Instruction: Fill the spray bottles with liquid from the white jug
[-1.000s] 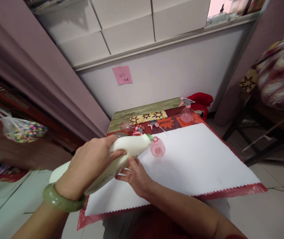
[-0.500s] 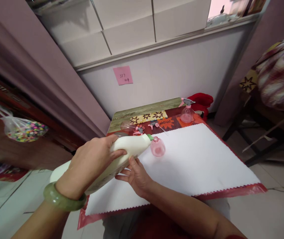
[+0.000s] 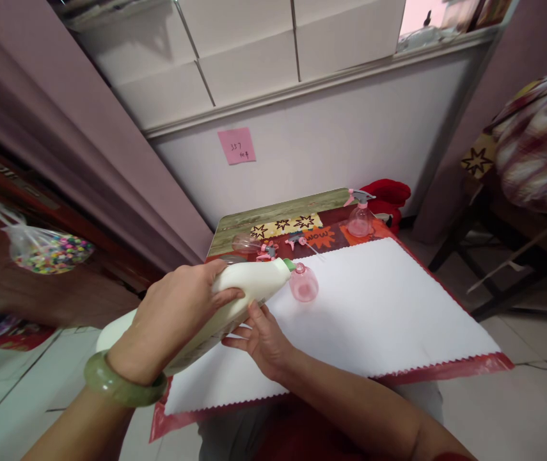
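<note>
A large white plastic jug [image 3: 249,282] with a green spout is tilted over the table, spout end forward. My left hand [image 3: 182,304], a green bangle on its wrist, is wrapped round the jug's handle. Against the jug's lower side rests my right hand [image 3: 266,342], thumb on it and fingers spread beneath, supporting it. The spout is at the mouth of a small pink see-through bottle [image 3: 304,285], which stands upright without a top on white paper. Whether liquid is flowing I cannot tell. Just behind lies a pink and grey spray head [image 3: 297,241] with its tube.
White paper [image 3: 373,314] covers most of the table. At the back right stands a pink spray bottle [image 3: 360,221] with its trigger on. Another clear bottle [image 3: 245,243] lies at the back left by a second spray head [image 3: 267,251]. A bag of coloured beads [image 3: 52,250] hangs left.
</note>
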Motion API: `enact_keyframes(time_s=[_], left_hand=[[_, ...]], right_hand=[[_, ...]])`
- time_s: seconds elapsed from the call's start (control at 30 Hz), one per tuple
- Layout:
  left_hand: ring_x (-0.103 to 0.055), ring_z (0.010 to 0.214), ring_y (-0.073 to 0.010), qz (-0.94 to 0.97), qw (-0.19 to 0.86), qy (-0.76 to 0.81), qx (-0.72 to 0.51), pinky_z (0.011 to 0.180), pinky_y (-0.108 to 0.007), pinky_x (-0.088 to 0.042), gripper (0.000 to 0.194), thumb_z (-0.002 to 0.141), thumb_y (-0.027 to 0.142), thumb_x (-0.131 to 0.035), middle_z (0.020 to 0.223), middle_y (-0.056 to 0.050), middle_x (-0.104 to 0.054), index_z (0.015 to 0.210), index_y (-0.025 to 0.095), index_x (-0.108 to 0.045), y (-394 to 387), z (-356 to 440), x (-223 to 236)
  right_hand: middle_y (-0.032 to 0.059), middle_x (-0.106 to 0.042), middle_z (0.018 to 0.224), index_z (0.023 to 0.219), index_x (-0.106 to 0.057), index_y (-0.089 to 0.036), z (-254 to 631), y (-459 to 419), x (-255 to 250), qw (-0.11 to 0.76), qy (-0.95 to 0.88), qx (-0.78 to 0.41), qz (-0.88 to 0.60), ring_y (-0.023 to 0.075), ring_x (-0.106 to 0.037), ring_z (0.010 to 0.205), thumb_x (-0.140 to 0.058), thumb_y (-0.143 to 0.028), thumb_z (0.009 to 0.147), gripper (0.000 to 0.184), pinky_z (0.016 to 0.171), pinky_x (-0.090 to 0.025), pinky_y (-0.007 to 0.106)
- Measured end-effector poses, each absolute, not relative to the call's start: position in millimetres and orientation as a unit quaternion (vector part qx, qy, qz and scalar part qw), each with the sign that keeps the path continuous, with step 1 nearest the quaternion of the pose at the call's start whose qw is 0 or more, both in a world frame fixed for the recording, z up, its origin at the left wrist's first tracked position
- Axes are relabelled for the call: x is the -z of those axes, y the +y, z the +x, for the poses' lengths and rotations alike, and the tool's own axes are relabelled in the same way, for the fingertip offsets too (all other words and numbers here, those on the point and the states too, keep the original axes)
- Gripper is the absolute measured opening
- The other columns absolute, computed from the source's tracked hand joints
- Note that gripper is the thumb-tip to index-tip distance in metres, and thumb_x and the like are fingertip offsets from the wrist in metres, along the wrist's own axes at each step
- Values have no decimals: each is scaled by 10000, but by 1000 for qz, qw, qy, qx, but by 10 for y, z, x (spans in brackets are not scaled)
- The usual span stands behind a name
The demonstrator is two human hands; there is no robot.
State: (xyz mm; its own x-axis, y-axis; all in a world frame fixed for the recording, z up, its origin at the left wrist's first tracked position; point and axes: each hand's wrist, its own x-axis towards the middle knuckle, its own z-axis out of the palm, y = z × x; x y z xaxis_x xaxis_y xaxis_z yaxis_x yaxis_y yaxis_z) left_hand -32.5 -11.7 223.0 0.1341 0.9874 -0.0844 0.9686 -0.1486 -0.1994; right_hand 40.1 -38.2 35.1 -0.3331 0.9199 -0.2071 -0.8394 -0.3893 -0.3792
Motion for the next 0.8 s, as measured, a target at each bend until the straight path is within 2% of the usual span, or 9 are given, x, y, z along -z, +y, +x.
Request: enact_keyframes(time_s=[0.63, 0.8], left_hand=[[-702, 872, -376, -748, 50, -656, -92, 706, -421, -475, 372, 885, 562, -495, 883, -109, -743, 1040, 288, -693, -137, -327, -2245], [-704, 912, -397, -745, 51, -658, -100, 716, -437, -485, 394, 883, 587, -484, 916, -113, -750, 1071, 303, -683, -129, -334, -2250]], right_hand=[[23, -725, 1079, 1196, -518, -261, 371, -378, -338, 541, -106, -812, -192, 224, -732, 876, -867, -743, 591, 848, 826, -584, 451], [20, -727, 1070, 1196, -517, -261, 371, -379, -343, 540, -105, -813, -191, 216, -726, 883, -872, -737, 590, 849, 837, -583, 449]])
